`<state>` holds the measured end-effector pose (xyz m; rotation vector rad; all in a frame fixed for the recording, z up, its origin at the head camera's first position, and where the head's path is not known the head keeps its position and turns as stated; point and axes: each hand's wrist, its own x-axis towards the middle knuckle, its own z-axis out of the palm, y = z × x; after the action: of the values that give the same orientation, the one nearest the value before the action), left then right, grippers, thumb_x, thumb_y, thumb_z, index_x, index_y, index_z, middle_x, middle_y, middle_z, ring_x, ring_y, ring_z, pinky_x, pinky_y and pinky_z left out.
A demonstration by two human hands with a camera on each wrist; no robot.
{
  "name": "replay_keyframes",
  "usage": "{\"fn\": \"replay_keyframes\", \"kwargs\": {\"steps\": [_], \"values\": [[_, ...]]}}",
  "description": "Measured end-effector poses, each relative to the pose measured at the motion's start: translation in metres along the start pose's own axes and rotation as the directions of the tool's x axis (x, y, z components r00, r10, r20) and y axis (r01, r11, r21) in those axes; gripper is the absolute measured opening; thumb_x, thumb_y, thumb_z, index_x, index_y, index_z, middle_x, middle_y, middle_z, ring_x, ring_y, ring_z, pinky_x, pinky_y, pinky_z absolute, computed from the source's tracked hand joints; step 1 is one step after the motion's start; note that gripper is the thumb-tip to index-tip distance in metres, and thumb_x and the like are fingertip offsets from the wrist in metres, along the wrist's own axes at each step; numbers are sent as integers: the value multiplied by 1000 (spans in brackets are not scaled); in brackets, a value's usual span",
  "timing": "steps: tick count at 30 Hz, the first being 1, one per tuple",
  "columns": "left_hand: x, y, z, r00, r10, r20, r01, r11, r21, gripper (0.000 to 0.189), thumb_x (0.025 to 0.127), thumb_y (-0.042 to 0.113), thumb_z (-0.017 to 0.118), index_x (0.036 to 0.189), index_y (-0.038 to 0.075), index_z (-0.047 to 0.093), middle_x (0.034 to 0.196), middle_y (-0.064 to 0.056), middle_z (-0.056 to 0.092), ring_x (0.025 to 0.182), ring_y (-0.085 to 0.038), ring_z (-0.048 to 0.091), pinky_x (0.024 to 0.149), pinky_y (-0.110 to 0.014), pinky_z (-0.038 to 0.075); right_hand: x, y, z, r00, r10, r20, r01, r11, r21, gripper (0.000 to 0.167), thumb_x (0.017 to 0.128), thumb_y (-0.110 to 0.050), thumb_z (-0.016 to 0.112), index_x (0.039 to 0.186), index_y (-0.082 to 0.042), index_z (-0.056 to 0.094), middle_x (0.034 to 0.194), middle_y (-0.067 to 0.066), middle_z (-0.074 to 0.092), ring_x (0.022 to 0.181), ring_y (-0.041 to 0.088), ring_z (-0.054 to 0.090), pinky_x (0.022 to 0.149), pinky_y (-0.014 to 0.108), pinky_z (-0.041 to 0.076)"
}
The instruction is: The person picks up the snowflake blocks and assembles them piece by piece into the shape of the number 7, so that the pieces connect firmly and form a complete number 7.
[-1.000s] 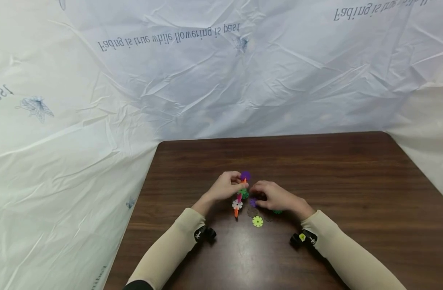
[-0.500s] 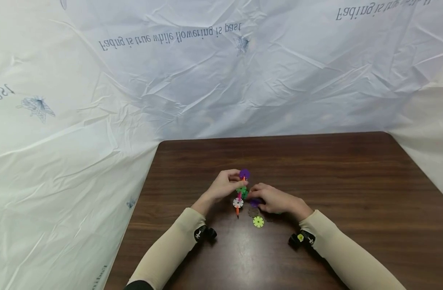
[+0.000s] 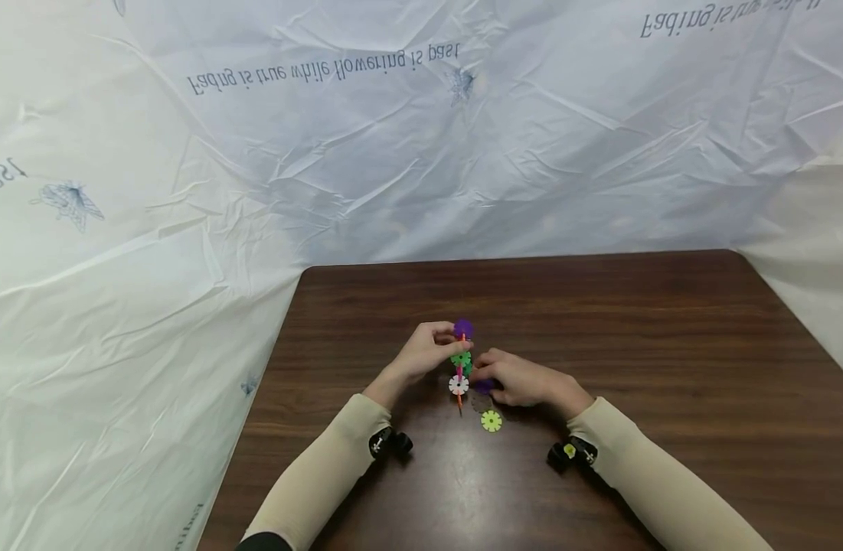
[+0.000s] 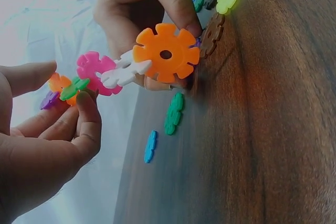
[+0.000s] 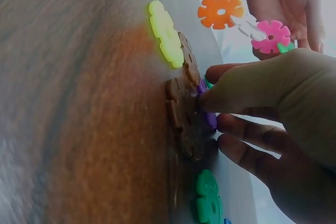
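My left hand [image 3: 424,353] pinches a chain of slotted plastic flower discs, holding it above the table. From its near end, the chain runs through an orange disc [image 4: 181,62], a white disc [image 4: 125,74], a pink disc [image 4: 89,67] and a green disc [image 4: 73,88]. More orange and a purple disc [image 4: 49,99] show at the far end, partly hidden by fingers. Low over the tabletop, my right hand [image 3: 524,381] pinches a loose purple disc [image 5: 210,116] between thumb and fingers. That disc is partly covered by the thumb.
Two brown discs [image 5: 184,124] lie beside the right fingertips, near a yellow-green disc [image 5: 165,34]. Farther over are a green disc [image 4: 174,114] and a blue disc [image 4: 150,147]. The dark wooden table [image 3: 635,321] meets a hanging white sheet [image 3: 393,176] at the back.
The chain has turned in my left hand, and its near end has shifted slightly right. My right hand has lowered a little, its fingers drawing closer round the purple disc.
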<state>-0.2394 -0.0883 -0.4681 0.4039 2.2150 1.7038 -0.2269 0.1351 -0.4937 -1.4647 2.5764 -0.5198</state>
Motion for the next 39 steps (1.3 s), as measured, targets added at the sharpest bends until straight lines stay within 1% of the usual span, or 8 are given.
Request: {"fn": "replay_keyframes", "kwargs": {"steps": [7, 15, 22, 27, 28, 34, 35, 39], "values": [[0, -1, -1, 1000, -3, 16, 4, 999, -44, 25, 90, 18, 71, 110, 2, 70, 108, -11, 71, 97, -15, 66, 84, -32, 55, 0, -1, 0, 1000, 20, 15, -20, 1000, 10, 32, 88, -9, 68, 119, -11, 68, 120, 9, 59, 108, 22, 55, 88, 39, 52], [-1, -1, 1, 1000, -3, 1, 3, 999, -35, 28, 90, 19, 72, 111, 0, 70, 111, -13, 68, 97, -16, 66, 84, -33, 55, -1, 2, 0, 998, 44, -52, -44, 999, 2, 30, 83, -13, 69, 113, -14, 72, 109, 4, 60, 94, 14, 53, 74, 28, 49], [0, -2, 3, 1000, 2, -3, -2, 999, -42, 26, 89, 14, 72, 110, -1, 70, 108, -13, 68, 91, -15, 67, 79, -30, 56, -2, 7, 0, 993, 27, -115, -25, 999, 23, 26, 81, -13, 70, 108, -14, 73, 103, 1, 61, 84, 9, 52, 67, 23, 47], [0, -3, 3, 1000, 1, 5, -1, 998, -61, 29, 88, 13, 73, 112, -4, 68, 109, -13, 68, 90, -13, 67, 79, -29, 56, -5, 13, -4, 979, 24, -202, -5, 996, 90, 23, 82, -10, 70, 104, -12, 74, 102, 0, 62, 76, 9, 54, 64, 21, 47], [-2, 0, 3, 1000, -2, 11, 3, 998, -65, 30, 89, 12, 72, 113, -5, 67, 110, -15, 68, 91, -13, 67, 80, -29, 56, -6, 13, -6, 976, 28, -217, -6, 994, 106, 23, 82, -10, 69, 105, -11, 73, 103, 1, 63, 76, 10, 56, 64, 22, 48], [-1, -2, 5, 1000, 4, 18, -3, 997, -71, 35, 88, 10, 72, 116, -10, 64, 110, -17, 67, 89, -12, 66, 78, -27, 55, -10, 20, -16, 950, 79, -301, -25, 984, 177, 24, 84, -12, 69, 107, -7, 71, 107, 1, 64, 78, 9, 62, 66, 25, 54], [1, -6, 5, 1000, 9, 16, -8, 997, -72, 36, 88, 11, 72, 116, -10, 64, 109, -16, 67, 88, -12, 66, 77, -27, 55, -11, 21, -17, 945, 85, -316, -26, 982, 188, 24, 84, -12, 70, 107, -8, 71, 107, 1, 64, 78, 8, 63, 66, 26, 54], [0, -6, 6, 1000, 20, 18, -18, 996, -85, 35, 88, 8, 72, 116, -11, 64, 106, -14, 68, 86, -11, 67, 75, -26, 55, -10, 23, -21, 925, 94, -367, -11, 975, 223, 25, 82, -10, 69, 108, -8, 71, 108, 0, 66, 78, 8, 63, 66, 30, 55]]}}
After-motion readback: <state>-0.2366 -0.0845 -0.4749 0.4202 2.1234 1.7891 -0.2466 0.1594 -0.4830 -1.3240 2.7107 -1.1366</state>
